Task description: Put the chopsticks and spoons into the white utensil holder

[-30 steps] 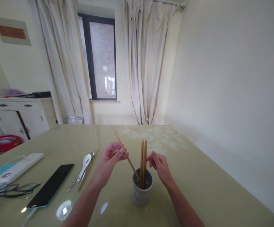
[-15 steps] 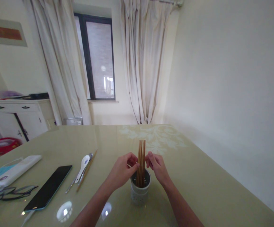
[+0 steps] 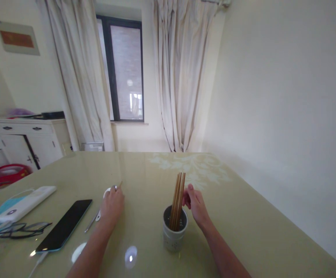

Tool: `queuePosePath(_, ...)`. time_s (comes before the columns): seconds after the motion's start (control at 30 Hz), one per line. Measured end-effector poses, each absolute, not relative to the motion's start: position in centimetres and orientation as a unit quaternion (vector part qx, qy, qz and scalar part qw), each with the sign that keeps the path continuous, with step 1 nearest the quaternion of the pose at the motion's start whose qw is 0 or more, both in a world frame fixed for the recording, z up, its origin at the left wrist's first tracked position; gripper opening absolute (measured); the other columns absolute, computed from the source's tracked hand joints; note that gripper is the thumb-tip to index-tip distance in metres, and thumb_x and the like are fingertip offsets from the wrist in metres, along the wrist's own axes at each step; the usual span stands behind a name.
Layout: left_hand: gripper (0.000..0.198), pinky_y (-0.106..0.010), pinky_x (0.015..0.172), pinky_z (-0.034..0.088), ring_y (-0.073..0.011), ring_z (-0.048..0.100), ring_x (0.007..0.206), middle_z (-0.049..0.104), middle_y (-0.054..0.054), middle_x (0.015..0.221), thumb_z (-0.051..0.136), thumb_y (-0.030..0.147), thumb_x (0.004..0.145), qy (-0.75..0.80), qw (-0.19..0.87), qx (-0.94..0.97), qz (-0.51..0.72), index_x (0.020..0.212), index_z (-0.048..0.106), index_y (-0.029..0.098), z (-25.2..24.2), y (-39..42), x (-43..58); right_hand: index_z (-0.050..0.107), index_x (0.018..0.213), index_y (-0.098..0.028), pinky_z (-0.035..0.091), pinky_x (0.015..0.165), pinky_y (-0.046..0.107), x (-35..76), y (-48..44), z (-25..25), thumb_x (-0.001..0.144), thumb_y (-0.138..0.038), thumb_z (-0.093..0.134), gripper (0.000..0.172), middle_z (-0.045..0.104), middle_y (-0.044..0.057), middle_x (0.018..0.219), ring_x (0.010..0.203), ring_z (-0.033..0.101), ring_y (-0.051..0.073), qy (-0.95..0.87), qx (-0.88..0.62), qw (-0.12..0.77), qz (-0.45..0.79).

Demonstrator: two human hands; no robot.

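Observation:
My left hand point(image 3: 112, 206) reaches down over a white spoon point(image 3: 107, 191) and a thin wooden chopstick point(image 3: 121, 184) on the table. Its back covers most of both, and its fingertips are hidden. Beside them, a metal utensil handle point(image 3: 91, 223) sticks out. A grey-white utensil cup point(image 3: 174, 234) stands upright in front of me. Several brown wooden chopsticks point(image 3: 178, 202) stand in it, leaning to the right. My right hand point(image 3: 196, 206) is at their right side, fingers curled in and thumb up; its fingertips are close against the bundle, with no grip showing.
To the left lie a dark phone point(image 3: 66, 226) with a cable, folded glasses point(image 3: 21, 230), a white device point(image 3: 26, 204) and a blue cloth-like item point(image 3: 2, 212). A wall point(image 3: 286, 135) runs along the table's right side.
My left hand has left the chopsticks in the cup and moved left to the spoon and the loose chopstick. The bundle now leans right. My right hand stays beside it.

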State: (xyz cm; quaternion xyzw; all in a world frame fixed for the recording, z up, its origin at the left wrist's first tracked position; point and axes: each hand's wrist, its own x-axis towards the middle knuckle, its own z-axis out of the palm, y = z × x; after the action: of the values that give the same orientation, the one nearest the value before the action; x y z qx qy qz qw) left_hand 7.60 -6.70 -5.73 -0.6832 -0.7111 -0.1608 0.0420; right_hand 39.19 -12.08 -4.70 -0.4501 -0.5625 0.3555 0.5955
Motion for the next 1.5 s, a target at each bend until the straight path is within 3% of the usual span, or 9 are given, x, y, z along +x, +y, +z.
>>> queuePosePath(0.2,0.034,-0.044,0.089,0.055,-0.0383,0.074,0.108,0.073,-0.03,0.118,0.044,0.004,0.093,-0.735,0.031,-0.667,-0.117,0.111,0.074,0.005,-7.2,-7.4,6.3,0.061,0.054,-0.019,0.027,0.041,0.023,39.0,-12.0,-5.0,0.088,-0.094,0.041,0.085,0.054,0.001,0.044,0.038,0.04,0.01,-0.559,-0.454,0.594,0.359)
queuePosePath(0.4,0.022,-0.035,0.084,0.054,-0.0289,0.076,0.099,0.08,-0.015,0.1,0.051,0.014,0.095,-0.717,-0.023,-0.68,-0.152,0.096,0.073,0.016,-7.2,-7.3,8.6,0.072,0.063,-0.017,0.028,0.041,0.025,39.2,-11.7,-4.9,0.088,-0.094,0.041,0.087,0.055,0.001,0.045,0.038,0.04,0.011,-0.519,-0.466,0.632,0.338)
queuePosePath(0.5,0.02,-0.03,0.086,0.054,-0.0216,0.075,0.097,0.077,-0.01,0.106,0.052,0.019,0.098,-0.688,-0.044,-0.694,-0.208,0.105,0.071,0.018,-6.1,-7.8,10.6,0.075,0.065,-0.018,0.029,0.044,0.028,39.3,-12.1,-4.4,0.095,-0.087,0.04,0.083,0.049,0.0,0.047,0.043,0.041,0.013,-0.493,-0.473,0.68,0.265)
queuePosePath(0.7,0.021,-0.024,0.066,0.056,-0.0127,0.065,0.071,0.067,-0.005,0.101,0.054,0.029,0.104,-0.419,-0.088,-0.722,-0.544,0.114,0.071,0.022,-3.8,-11.8,15.6,0.078,0.082,-0.021,0.039,0.056,0.032,39.7,-14.6,-3.6,0.107,-0.056,0.051,0.051,0.055,0.001,0.061,0.057,0.051,0.018,-0.573,-0.41,0.706,0.079)
queuePosePath(0.87,0.029,-0.021,0.074,0.059,-0.0134,0.07,0.086,0.068,-0.005,0.099,0.061,0.016,0.102,-0.238,-0.045,-0.786,-0.569,0.125,0.073,0.028,-4.2,-14.8,18.1,0.083,0.11,-0.024,0.048,0.058,0.038,39.3,-16.2,-3.8,0.097,-0.041,0.071,0.024,0.074,0.008,0.076,0.058,0.059,0.022,-0.712,-0.347,0.61,0.014)
queuePosePath(1.03,0.041,-0.025,0.085,0.061,-0.0158,0.072,0.094,0.072,-0.006,0.104,0.065,0.014,0.1,-0.221,-0.029,-0.805,-0.549,0.137,0.067,0.03,-4.6,-15.8,18.4,0.076,0.102,-0.024,0.053,0.057,0.035,37.7,-16.7,-3.4,0.104,-0.038,0.062,0.02,0.079,0.011,0.089,0.061,0.068,0.021,-0.649,-0.323,0.676,0.133)
queuePosePath(1.2,0.035,-0.034,0.093,0.061,-0.021,0.071,0.107,0.07,-0.011,0.121,0.061,0.025,0.102,-0.292,-0.093,-0.792,-0.529,0.137,0.063,0.026,-4.7,-15.6,18.3,0.062,0.098,-0.024,0.044,0.043,0.023,38.6,-15.3,-1.8,0.105,-0.046,0.062,0.023,0.075,0.001,0.073,0.046,0.061,0.013,-0.443,-0.307,0.813,0.221)
queuePosePath(1.33,0.035,-0.036,0.092,0.061,-0.0207,0.07,0.106,0.068,-0.011,0.129,0.056,0.033,0.105,-0.334,-0.195,-0.779,-0.494,0.14,0.058,0.026,-4.9,-15.1,18.7,0.065,0.097,-0.021,0.047,0.043,0.022,40.2,-14.2,-1.6,0.099,-0.048,0.071,0.028,0.072,0.0,0.067,0.044,0.06,0.013,-0.46,-0.341,0.789,0.224)
queuePosePath(1.5,0.039,-0.038,0.092,0.06,-0.019,0.069,0.097,0.068,-0.011,0.133,0.051,0.036,0.107,-0.337,-0.24,-0.77,-0.486,0.144,0.053,0.026,-5.7,-15.0,18.9,0.066,0.086,-0.021,0.043,0.038,0.021,40.4,-13.7,-2.7,0.096,-0.048,0.075,0.03,0.064,-0.004,0.057,0.041,0.054,0.012,-0.565,-0.385,0.679,0.267)
